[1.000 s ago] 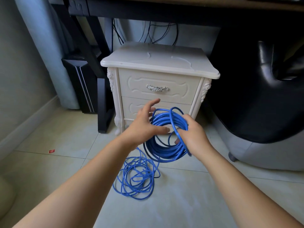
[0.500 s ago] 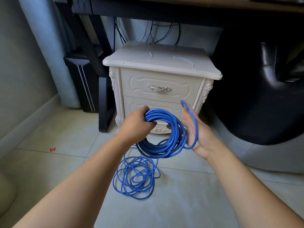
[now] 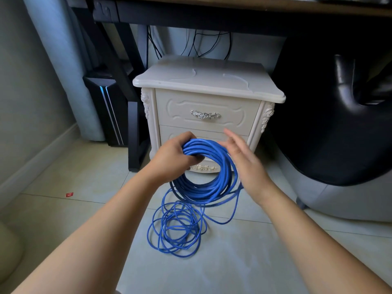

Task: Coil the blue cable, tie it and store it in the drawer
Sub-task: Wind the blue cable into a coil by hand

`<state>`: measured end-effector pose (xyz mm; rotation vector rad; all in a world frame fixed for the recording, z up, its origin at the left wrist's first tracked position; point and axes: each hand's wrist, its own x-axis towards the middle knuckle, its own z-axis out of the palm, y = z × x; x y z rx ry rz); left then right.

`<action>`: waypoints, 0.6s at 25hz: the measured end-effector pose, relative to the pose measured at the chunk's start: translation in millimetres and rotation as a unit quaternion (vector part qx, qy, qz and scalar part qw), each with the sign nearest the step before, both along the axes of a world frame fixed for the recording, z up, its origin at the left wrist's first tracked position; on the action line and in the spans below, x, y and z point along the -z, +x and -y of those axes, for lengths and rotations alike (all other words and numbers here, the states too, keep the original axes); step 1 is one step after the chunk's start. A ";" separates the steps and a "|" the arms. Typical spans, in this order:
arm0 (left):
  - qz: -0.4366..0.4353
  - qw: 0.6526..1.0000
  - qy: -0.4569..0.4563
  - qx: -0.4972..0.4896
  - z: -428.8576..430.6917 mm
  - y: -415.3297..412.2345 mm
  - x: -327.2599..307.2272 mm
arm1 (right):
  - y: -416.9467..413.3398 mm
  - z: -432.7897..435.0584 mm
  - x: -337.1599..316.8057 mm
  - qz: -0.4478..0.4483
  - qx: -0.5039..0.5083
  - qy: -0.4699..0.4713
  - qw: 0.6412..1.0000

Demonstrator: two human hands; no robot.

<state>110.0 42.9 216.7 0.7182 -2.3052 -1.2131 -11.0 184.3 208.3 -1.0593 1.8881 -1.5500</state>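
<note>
Left grip (image 3: 171, 158) clenched round top of coiled blue cable (image 3: 212, 188). Right grip (image 3: 244, 161) released, fingers straight, just right of coil. Loose cable loops on tiled floor (image 3: 84, 177) below grips. Nightstand (image 3: 207, 80) beyond grips, top drawer (image 3: 233, 112) closed, under desk (image 3: 212, 16).

a dark desk (image 3: 233, 15) spans the top of the view, with thin black wires (image 3: 203, 43) hanging down behind it against the wall. at the left a pale curtain (image 3: 63, 71) falls to the tiled floor (image 3: 63, 170). just right of it stands a black computer tower (image 3: 106, 107) with a lit strip down its front, beside the desk's black leg (image 3: 135, 132). a small red scrap (image 3: 69, 194) lies on a tile, well apart from the rest. a glossy black seat (image 3: 339, 124) fills the right side, resting on a grey base (image 3: 350, 200). a cream rounded shape (image 3: 8, 251) sits at the lower left edge.
</note>
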 end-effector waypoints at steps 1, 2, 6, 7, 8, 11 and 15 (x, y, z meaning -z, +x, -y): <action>0.000 1.000 -0.012 0.011 -1.6 -0.7 -0.5 | 0.1 1.4 3.6 0.000 -0.051 0.017 0.999; -0.005 1.000 -0.020 0.015 -2.4 -1.6 -0.8 | -0.6 0.6 5.5 -0.014 -0.076 0.042 0.996; -0.077 0.994 0.052 -0.054 -3.0 -3.1 -0.2 | -8.1 -0.2 11.6 -0.061 0.014 0.131 0.989; -0.101 0.988 0.096 -0.072 -4.7 -4.6 -0.1 | -6.0 0.7 12.7 -0.026 0.040 0.115 0.992; -0.121 0.979 0.139 -0.087 -6.6 -7.1 0.7 | -1.7 2.6 14.2 0.031 0.058 0.086 0.994; -0.175 0.948 0.241 -0.116 -14.1 -15.7 2.6 | 11.4 11.3 17.7 0.246 0.063 -0.023 0.967; -0.223 0.896 0.350 -0.157 -31.8 -26.3 8.6 | 16.0 17.1 19.0 0.331 0.100 -0.089 0.934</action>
